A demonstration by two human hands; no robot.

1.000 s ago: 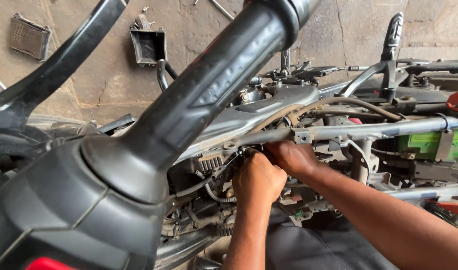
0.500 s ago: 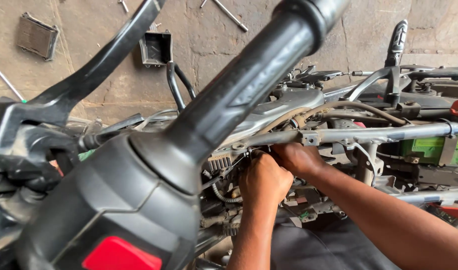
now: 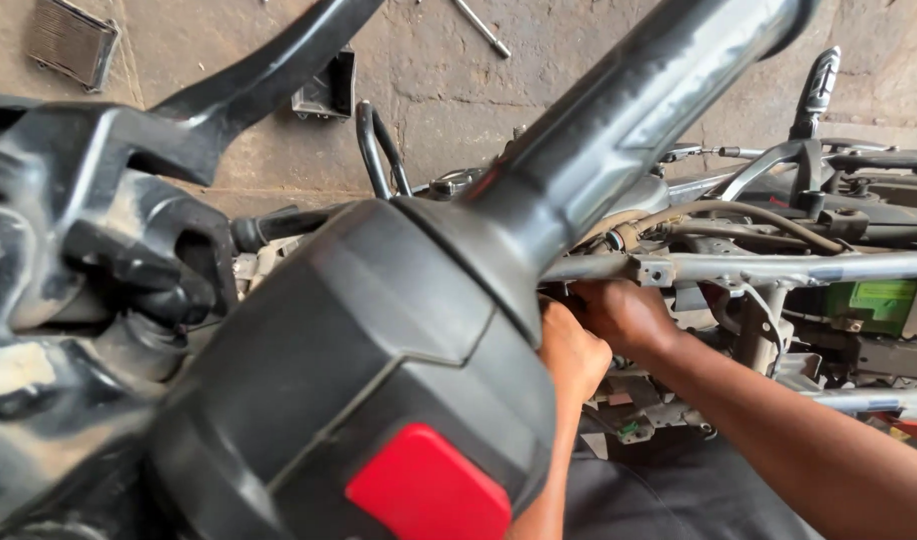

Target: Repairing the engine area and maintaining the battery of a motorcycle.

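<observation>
under the grey metal frame tube (image 3: 779, 267) of the stripped motorcycle, both of the person's hands are tucked in close together among the engine parts. the left hand (image 3: 573, 352) sits just below the tube, curled tight like a fist, its fingers hidden behind the big black handlebar switch housing with the red button (image 3: 379, 390); what it holds cannot be told. the right hand (image 3: 627, 315) lies touching the underside of the tube, just beside the left hand, fingers bent inward and narrow, pressing at something out of sight, so its hold cannot be told either.

compared with a second ago, the hands sit at much the same spot under the tube, while the switch housing and the dark handlebar grip (image 3: 619, 130) now fill far more of the view and cover more of the left hand. that reads as the head moving nearer and lower, not the work shifting; the hands seem occupied with the same hidden fitting.

right of the hands along the tube, a green box-shaped battery (image 3: 879, 303) sits below it. above the tube run tan and black cables (image 3: 739, 212). beyond the tube, on the rough concrete floor (image 3: 209, 90), lie a black square plastic part (image 3: 329, 88) and a thin metal rod tool (image 3: 482, 28).
</observation>
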